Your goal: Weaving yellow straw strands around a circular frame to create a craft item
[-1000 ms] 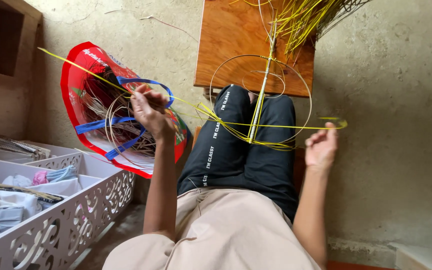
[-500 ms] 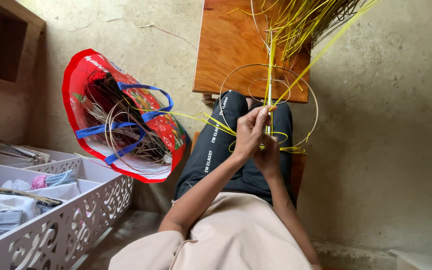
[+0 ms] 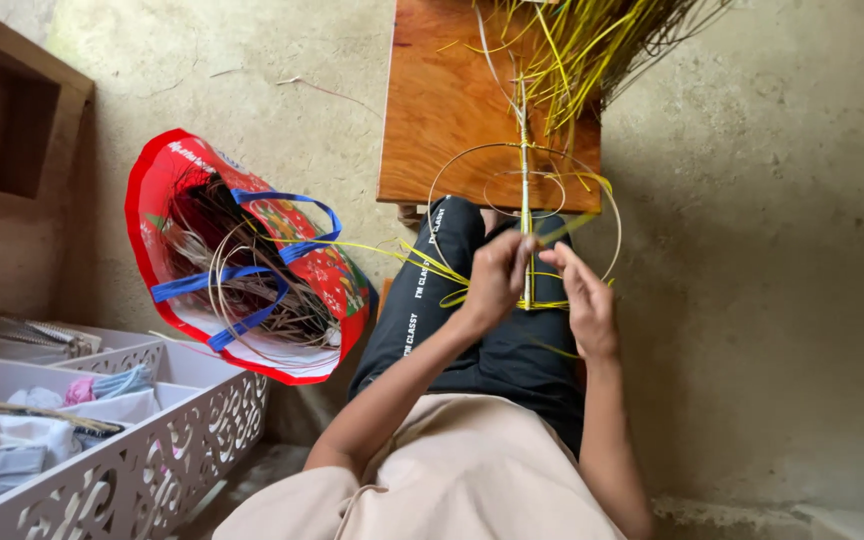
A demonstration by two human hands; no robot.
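- I see a thin round wire hoop frame (image 3: 444,170) with a smaller ring inside and a straight pale rod (image 3: 524,150) down its middle; it stands over my knees, its upper half in front of the desk (image 3: 432,110).
- Flat, glossy yellow strips (image 3: 422,258) loop around the lower end of the rod and trail off to the left, springy and ribbon-like.
- My left hand (image 3: 495,277) is clenched on the rod just below the hoop's centre, fingers pinched on it where the yellow strips wrap.
- My right hand (image 3: 582,300) sits just right of the rod, fingers half open and stretched toward it; one yellow strip crosses its fingertips, but I cannot tell whether it grips that strip.
- Half a second ago both hands were bunched together on the rod and a long yellow strip ran up to the right; now the right hand has drawn apart and that long strip is gone from there.
- A loose sheaf of yellow strands (image 3: 592,40) fans out above the smooth, reddish wooden desk.
- Black trousers (image 3: 472,330) lie beneath the frame.
- To the left, a shiny red bag (image 3: 167,200) with blue handles holds coiled wire and dark reeds on the rough concrete floor (image 3: 772,250).
- A white fretwork tray (image 3: 152,440) holds folded cloth.
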